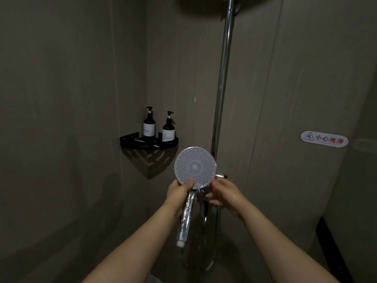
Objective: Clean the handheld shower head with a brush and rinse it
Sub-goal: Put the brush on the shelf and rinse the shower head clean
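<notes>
Left hand (pixel 179 193) gripped handheld shower head (pixel 195 167) at neck, frame ctr; right hand (pixel 221 194) fingers loosely curled at rim, contents indiscernible. Scrub/rinse step likely; brush req'd next.

1. Black corner shelf (pixel 130 142), mounted where two grey walls meet.
2. Left pump bottle (pixel 149 125), dark with white label, upright on shelf.
3. Right pump bottle (pixel 168 129), matching, just beside it.

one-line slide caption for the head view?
Left hand grips round white chrome-handled shower head; right hand touches its rim.
</notes>
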